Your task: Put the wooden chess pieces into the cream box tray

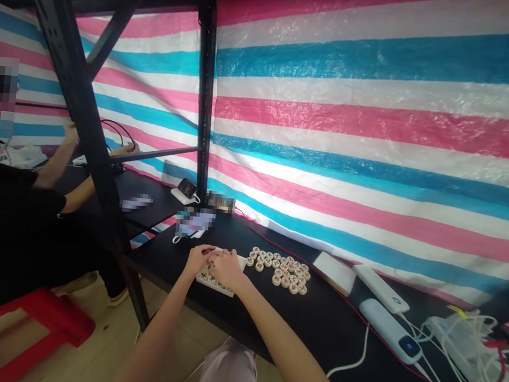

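A shallow white tray point(239, 264) lies on the black table in front of me, with several round xiangqi pieces point(205, 275) inside, marked in black. My left hand point(197, 260) is at the tray's left side, fingers curled over its far part. Above the middle of the tray, my right hand point(226, 269) bends its fingers down close to the left fingertips. What the fingertips of either hand hold is too small and partly hidden. To the right of the tray, loose xiangqi pieces with black signs point(268, 257) and with red signs point(291, 272) lie in clusters.
Farther right are a white box point(334, 272), a white power bank point(381, 288), a blue power bank point(389, 330) and tangled cables point(460, 343). A phone point(187, 188) leans at the back left. Beyond a black shelf post point(100, 158), another person works beside a red stool point(57, 322).
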`<state>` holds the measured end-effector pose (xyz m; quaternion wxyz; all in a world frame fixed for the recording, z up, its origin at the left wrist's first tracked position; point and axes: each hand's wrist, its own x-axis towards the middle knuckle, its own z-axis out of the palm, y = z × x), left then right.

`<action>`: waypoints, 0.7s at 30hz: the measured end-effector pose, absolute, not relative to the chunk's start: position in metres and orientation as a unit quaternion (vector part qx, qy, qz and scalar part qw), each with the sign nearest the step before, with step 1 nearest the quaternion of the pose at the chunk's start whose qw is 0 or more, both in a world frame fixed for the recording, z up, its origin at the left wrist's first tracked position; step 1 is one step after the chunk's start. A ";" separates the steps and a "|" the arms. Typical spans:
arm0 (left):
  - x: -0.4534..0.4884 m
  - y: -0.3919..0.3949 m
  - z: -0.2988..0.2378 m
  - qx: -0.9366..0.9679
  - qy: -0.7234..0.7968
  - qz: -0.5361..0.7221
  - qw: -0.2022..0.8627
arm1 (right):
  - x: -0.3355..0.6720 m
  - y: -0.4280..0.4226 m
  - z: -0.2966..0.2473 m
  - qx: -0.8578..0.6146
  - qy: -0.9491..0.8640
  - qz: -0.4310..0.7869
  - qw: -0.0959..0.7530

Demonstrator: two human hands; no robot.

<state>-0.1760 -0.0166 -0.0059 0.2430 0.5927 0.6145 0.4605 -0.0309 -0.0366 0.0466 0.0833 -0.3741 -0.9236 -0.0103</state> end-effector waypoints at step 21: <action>-0.178 -0.007 -0.016 0.598 0.613 0.448 0.255 | 0.118 -0.036 0.034 -0.583 -0.778 -0.007 0.235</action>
